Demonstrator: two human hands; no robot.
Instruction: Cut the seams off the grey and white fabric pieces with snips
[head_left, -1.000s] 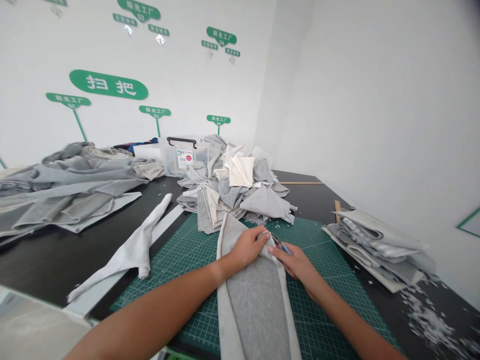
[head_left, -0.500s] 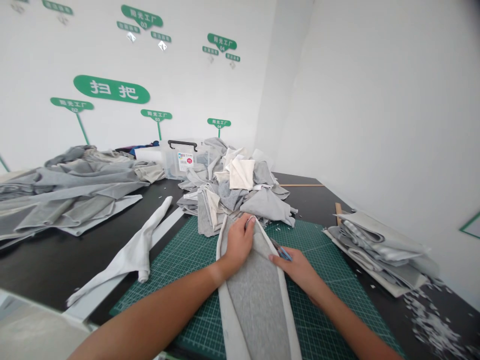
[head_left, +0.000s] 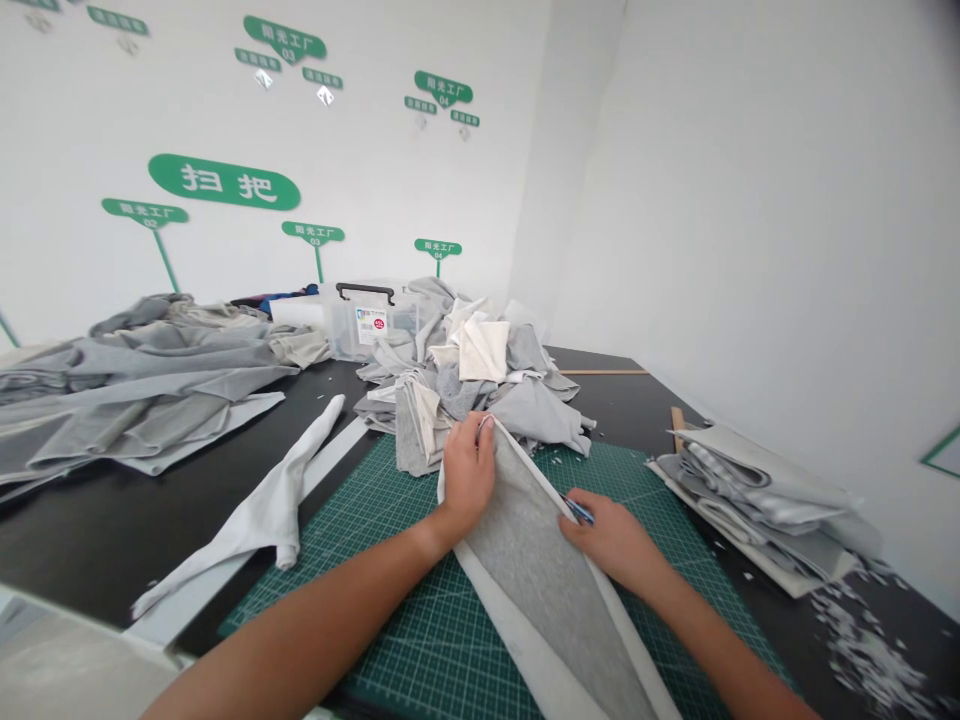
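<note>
A long grey fabric piece [head_left: 540, 570] with pale edges lies slanted across the green cutting mat [head_left: 420, 610]. My left hand [head_left: 466, 472] rests on its far tip, fingers closed around the cloth's end. My right hand [head_left: 611, 538] presses the cloth's right edge and is closed around a small blue-handled tool [head_left: 577, 511], mostly hidden by the fingers.
A heap of grey and cream fabric scraps [head_left: 472, 375] sits just beyond the mat, with a clear plastic box [head_left: 364, 318] behind. Grey cloth is piled [head_left: 142, 375] at the left, a folded stack [head_left: 765, 495] at the right. A white strip [head_left: 262, 505] lies left of the mat. Cuttings [head_left: 862, 650] litter the black table.
My left hand slid farther up to the cloth's tip. The near end of the grey piece swung right, so it now lies diagonally. My right hand shifted slightly right.
</note>
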